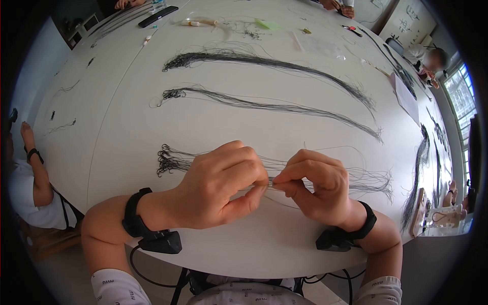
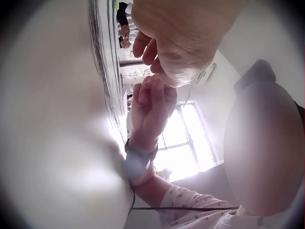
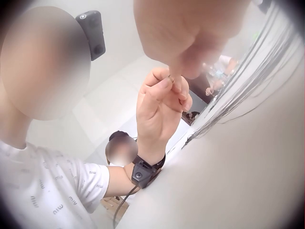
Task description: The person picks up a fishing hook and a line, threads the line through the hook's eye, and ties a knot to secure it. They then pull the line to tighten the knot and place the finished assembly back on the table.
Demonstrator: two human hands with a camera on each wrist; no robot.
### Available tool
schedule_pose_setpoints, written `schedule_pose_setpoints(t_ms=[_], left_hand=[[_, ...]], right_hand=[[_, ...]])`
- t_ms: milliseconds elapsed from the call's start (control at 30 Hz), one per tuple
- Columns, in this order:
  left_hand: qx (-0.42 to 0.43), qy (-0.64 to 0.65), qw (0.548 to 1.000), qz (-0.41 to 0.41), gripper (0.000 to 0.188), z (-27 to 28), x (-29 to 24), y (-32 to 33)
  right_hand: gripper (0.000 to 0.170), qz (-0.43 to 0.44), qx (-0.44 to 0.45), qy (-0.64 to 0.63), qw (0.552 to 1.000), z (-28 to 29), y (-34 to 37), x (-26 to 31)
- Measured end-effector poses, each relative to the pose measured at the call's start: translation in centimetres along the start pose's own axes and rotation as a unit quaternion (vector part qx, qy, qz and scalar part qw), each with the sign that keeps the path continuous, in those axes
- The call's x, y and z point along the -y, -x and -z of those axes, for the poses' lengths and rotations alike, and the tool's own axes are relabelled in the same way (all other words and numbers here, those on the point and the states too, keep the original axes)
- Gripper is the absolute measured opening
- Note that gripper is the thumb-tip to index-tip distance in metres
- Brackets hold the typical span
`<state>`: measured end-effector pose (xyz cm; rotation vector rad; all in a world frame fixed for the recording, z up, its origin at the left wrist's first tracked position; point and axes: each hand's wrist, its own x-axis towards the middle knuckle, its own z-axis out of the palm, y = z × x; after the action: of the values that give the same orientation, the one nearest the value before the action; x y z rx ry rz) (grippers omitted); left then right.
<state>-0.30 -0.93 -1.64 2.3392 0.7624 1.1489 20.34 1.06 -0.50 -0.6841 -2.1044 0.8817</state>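
In the head view my left hand and right hand meet almost fingertip to fingertip at the near side of the table. Each one pinches a fine strand between thumb and forefinger; most of it is hidden by the fingers. Behind and under the hands lies a spread bundle of thin dark strands, with black hook-like curled ends at its left. The left wrist view shows the right hand close against the left fingers. From the right wrist, the left hand's thumb and fingertips press together.
Two more dark strand bundles lie farther back. Several others run along the right side near a phone on a stand. A black case, a green paper and white sheets lie around. Other people sit at the table.
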Motion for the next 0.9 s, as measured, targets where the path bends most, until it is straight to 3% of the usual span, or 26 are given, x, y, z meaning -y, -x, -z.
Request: schedule_pose_setpoints(t_ms=[367,467,567,633,733,867,900], left_hand=[[-0.023,-0.024,0.999,-0.030,0.014,0.3,0.3,0.0],[-0.001,-0.004,1.000,0.027,0.012,0.4,0.1,-0.1],[0.013,0.036,0.997,0.072,0.009,0.4,0.0,-0.2],[0.032,0.107,0.982,0.154,0.007,0.5,-0.4,-0.2],[0.065,0.176,0.957,0.221,0.009,0.8,-0.6,-0.3],[0.056,0.219,0.953,0.200,0.009,0.5,0.1,0.0],[0.047,0.215,0.954,0.202,0.008,0.6,0.0,0.0]], right_hand=[[0.016,-0.062,0.003,-0.017,0.998,0.7,0.0,-0.3],[0.017,-0.093,-0.006,-0.008,0.996,0.6,-0.5,0.6],[0.018,-0.036,-0.009,-0.011,0.999,0.3,-0.5,0.5],[0.017,0.009,0.012,-0.015,1.000,0.2,-0.2,-0.3],[0.014,0.008,0.015,-0.021,1.000,0.2,-0.1,-0.5],[0.010,-0.024,0.018,-0.032,0.999,0.4,-0.1,-0.3],[0.007,-0.090,0.020,-0.083,0.992,0.5,0.1,-0.3]])
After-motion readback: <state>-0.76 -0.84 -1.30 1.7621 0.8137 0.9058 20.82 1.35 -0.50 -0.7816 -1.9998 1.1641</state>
